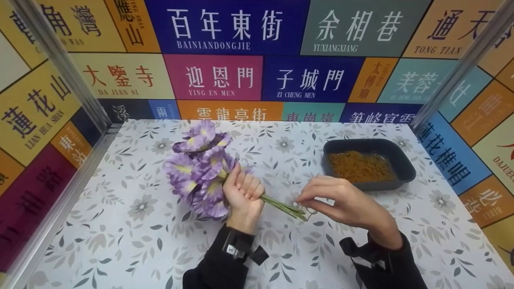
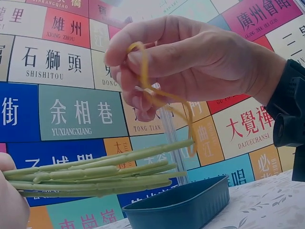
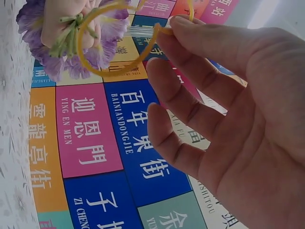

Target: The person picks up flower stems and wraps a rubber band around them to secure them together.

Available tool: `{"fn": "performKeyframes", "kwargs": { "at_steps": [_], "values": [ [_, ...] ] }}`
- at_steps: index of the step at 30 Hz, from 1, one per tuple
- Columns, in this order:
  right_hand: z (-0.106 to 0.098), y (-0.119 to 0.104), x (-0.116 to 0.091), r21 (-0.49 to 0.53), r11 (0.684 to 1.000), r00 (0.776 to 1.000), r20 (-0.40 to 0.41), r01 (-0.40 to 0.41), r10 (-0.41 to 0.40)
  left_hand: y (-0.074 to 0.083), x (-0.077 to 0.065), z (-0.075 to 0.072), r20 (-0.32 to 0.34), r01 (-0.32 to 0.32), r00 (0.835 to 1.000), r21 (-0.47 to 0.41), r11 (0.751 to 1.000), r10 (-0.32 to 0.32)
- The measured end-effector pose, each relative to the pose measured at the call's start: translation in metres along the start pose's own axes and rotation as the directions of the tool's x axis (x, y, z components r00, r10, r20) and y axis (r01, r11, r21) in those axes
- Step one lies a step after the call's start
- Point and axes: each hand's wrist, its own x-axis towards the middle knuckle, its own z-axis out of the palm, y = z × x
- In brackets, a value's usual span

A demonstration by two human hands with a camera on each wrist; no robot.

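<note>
In the head view, my left hand (image 1: 245, 194) grips a bunch of purple flowers (image 1: 196, 172) with yellow centres, fingers wrapped round the stems just below the blooms. The green stems (image 2: 95, 171) point right, their cut ends bare. Beside those ends, my right hand (image 1: 341, 200) pinches a yellow rubber band (image 3: 88, 62) between thumb and index finger, the other fingers loosely bent. From the fingertips the band dangles to the stem tips in the left wrist view. Whether it is hooked over a stem, I cannot tell.
A dark grey tray (image 1: 369, 186) holding a heap of thin orange-brown bands (image 1: 361, 166) stands at the back right, behind my right hand. The table (image 1: 132, 249) has a leaf-patterned cover. Colourful sign-printed panels (image 1: 213, 78) and metal posts enclose its back and sides.
</note>
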Motion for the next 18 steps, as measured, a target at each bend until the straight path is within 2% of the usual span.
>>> {"fn": "performKeyframes", "kwargs": {
  "at_steps": [6, 14, 18],
  "values": [
    [-0.002, -0.001, -0.0012, 0.011, 1.0, 1.0, 0.008, 0.01, -0.01, 0.0003, -0.0001, -0.0002, 0.017, -0.004, 1.0, -0.003, 1.0, 0.004],
    [0.0024, 0.0053, 0.0019, -0.042, 0.999, 0.999, -0.041, 0.003, -0.004, -0.0072, -0.0019, -0.0009, -0.017, 0.006, 1.0, 0.036, 0.999, -0.006],
    [-0.0005, 0.0049, 0.0005, -0.017, 1.0, 1.0, -0.031, 0.004, -0.005, -0.0091, -0.0022, -0.001, -0.012, 0.013, 1.0, 0.034, 0.999, -0.012]
  ]
}}
